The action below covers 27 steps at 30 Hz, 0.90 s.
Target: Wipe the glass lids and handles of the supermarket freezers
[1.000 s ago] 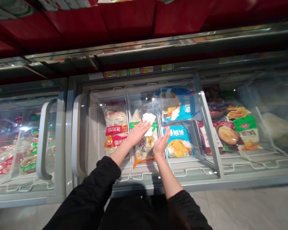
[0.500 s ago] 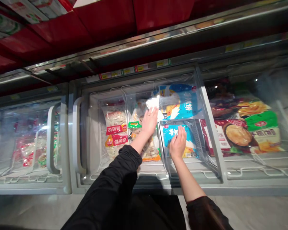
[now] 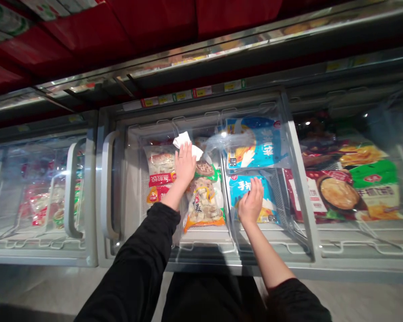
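My left hand presses a crumpled white cloth against the clear divider between the left and middle compartments of an open chest freezer. Its fingers lie flat over the cloth. My right hand rests with fingers together on the clear divider wall in front of a blue frozen pancake bag. Between the hands lies an orange-edged bag of dumplings. Red-labelled bags fill the left compartment. A second blue bag lies further back.
A slid-back glass lid with a grey handle sits left of the opening; another handle is on the neighbouring freezer. Green and red food packs lie under glass at right. Yellow price tags line the back rail.
My left hand with the cloth moved left, from the middle compartment's right divider to its left divider. My right hand stayed on the divider by the blue bag. The camera shifted slightly.
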Motion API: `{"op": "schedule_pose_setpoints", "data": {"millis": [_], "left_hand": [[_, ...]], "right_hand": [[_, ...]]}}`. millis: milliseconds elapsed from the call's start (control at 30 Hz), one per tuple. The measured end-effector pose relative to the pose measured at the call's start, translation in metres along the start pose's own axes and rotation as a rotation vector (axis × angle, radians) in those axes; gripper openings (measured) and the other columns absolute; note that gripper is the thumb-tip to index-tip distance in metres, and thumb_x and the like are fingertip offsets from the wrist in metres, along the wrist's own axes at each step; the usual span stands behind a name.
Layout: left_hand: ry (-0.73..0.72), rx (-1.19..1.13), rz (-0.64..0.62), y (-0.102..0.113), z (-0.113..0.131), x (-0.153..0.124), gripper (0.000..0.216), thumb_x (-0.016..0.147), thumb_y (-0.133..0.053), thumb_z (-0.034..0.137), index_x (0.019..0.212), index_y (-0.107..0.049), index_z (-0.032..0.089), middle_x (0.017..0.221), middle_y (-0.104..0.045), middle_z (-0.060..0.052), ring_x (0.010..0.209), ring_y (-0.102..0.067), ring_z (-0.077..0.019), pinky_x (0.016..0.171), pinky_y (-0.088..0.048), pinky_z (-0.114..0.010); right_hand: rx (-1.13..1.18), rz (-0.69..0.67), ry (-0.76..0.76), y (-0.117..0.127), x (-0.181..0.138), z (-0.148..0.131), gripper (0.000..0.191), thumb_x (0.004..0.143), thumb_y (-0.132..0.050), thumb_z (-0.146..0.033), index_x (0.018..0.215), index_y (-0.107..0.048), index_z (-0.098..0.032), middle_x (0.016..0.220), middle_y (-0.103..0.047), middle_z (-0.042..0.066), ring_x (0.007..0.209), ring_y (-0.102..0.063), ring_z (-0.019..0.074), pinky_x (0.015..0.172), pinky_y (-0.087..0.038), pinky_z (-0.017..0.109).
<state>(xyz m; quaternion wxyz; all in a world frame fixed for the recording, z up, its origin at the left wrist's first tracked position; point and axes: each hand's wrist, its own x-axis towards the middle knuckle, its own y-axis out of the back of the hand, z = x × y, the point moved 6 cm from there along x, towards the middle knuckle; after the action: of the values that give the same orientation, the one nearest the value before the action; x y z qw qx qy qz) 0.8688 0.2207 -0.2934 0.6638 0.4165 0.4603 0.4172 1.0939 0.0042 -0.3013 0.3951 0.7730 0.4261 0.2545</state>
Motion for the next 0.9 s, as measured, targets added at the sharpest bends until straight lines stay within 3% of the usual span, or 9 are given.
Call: {"op": "schedule_pose_setpoints", "data": {"millis": [100,167,300,400,500,600,667,800,900], "left_hand": [[-0.047,-0.012,0.006,-0.012,0.065,0.044,0.056,0.111,-0.038,0.030,0.163,-0.040,0.010,0.170,-0.040,-0.011,0.161,-0.032,-0.0278,0.135,-0.022,-0.051],[-0.182,-0.009,-0.011,-0.024,0.118,0.053,0.057,0.110,-0.037,0.029,0.166,-0.036,0.014,0.173,-0.036,-0.005,0.162,-0.031,-0.0248,0.134,-0.025,-0.047],[-0.554,0.020,-0.071,-0.044,0.188,0.012,0.060,0.110,-0.034,0.031,0.168,-0.032,0.018,0.176,-0.029,0.000,0.163,-0.028,-0.0212,0.134,-0.026,-0.045],[-0.723,0.014,-0.112,-0.048,0.177,-0.043,0.059,0.110,-0.034,0.035,0.168,-0.032,0.024,0.175,-0.030,0.005,0.163,-0.027,-0.0163,0.134,-0.026,-0.040],[-0.625,0.031,-0.129,-0.039,0.120,-0.070,0.057,0.110,-0.033,0.035,0.167,-0.036,0.025,0.172,-0.037,0.001,0.160,-0.034,-0.0185,0.131,-0.032,-0.042],[-0.412,0.056,-0.098,-0.025,0.070,-0.051,0.058,0.110,-0.032,0.032,0.168,-0.033,0.026,0.173,-0.036,-0.001,0.161,-0.033,-0.0213,0.133,-0.027,-0.046],[-0.278,0.065,-0.065,-0.019,0.061,-0.021,0.060,0.109,-0.031,0.031,0.169,-0.029,0.024,0.175,-0.030,-0.001,0.163,-0.027,-0.0213,0.134,-0.023,-0.047],[-0.206,0.071,-0.038,-0.028,0.114,0.039,0.061,0.109,-0.032,0.030,0.169,-0.030,0.017,0.176,-0.029,-0.005,0.164,-0.025,-0.0235,0.134,-0.022,-0.047],[-0.416,0.050,-0.061,-0.041,0.180,0.056,0.060,0.109,-0.031,0.030,0.167,-0.033,0.018,0.174,-0.035,-0.004,0.163,-0.029,-0.0230,0.135,-0.020,-0.047]], "right_hand": [[0.003,0.002,-0.006,-0.001,0.000,0.001,0.058,0.102,-0.033,-0.016,0.159,-0.042,-0.014,0.158,-0.053,0.020,0.157,-0.038,0.0276,0.129,-0.033,0.060],[0.017,0.009,-0.038,-0.001,0.000,0.003,0.059,0.102,-0.032,-0.017,0.161,-0.038,-0.015,0.158,-0.052,0.020,0.156,-0.040,0.0281,0.128,-0.035,0.060],[0.083,0.042,-0.130,0.002,-0.002,0.009,0.061,0.104,-0.030,-0.020,0.165,-0.032,-0.015,0.159,-0.051,0.021,0.152,-0.045,0.0297,0.124,-0.040,0.059],[0.124,0.034,-0.138,0.004,-0.004,0.012,0.060,0.105,-0.028,-0.022,0.164,-0.034,-0.017,0.157,-0.054,0.021,0.151,-0.048,0.0298,0.123,-0.041,0.059],[0.130,0.028,-0.128,0.003,-0.006,0.011,0.059,0.106,-0.027,-0.022,0.164,-0.035,-0.019,0.157,-0.054,0.019,0.151,-0.047,0.0289,0.124,-0.040,0.060],[0.098,0.035,-0.099,0.002,-0.005,0.006,0.058,0.107,-0.026,-0.021,0.163,-0.037,-0.019,0.157,-0.053,0.020,0.153,-0.044,0.0281,0.124,-0.040,0.060],[0.075,0.037,-0.076,0.001,-0.004,0.003,0.057,0.107,-0.026,-0.021,0.163,-0.037,-0.017,0.156,-0.055,0.021,0.154,-0.043,0.0275,0.125,-0.039,0.060],[0.051,0.027,-0.075,-0.001,-0.004,0.001,0.057,0.107,-0.025,-0.019,0.163,-0.036,-0.017,0.154,-0.056,0.020,0.154,-0.043,0.0269,0.125,-0.039,0.060],[0.073,0.014,-0.104,0.000,-0.003,0.004,0.057,0.106,-0.025,-0.020,0.163,-0.037,-0.018,0.155,-0.055,0.020,0.153,-0.044,0.0267,0.125,-0.039,0.059]]}}
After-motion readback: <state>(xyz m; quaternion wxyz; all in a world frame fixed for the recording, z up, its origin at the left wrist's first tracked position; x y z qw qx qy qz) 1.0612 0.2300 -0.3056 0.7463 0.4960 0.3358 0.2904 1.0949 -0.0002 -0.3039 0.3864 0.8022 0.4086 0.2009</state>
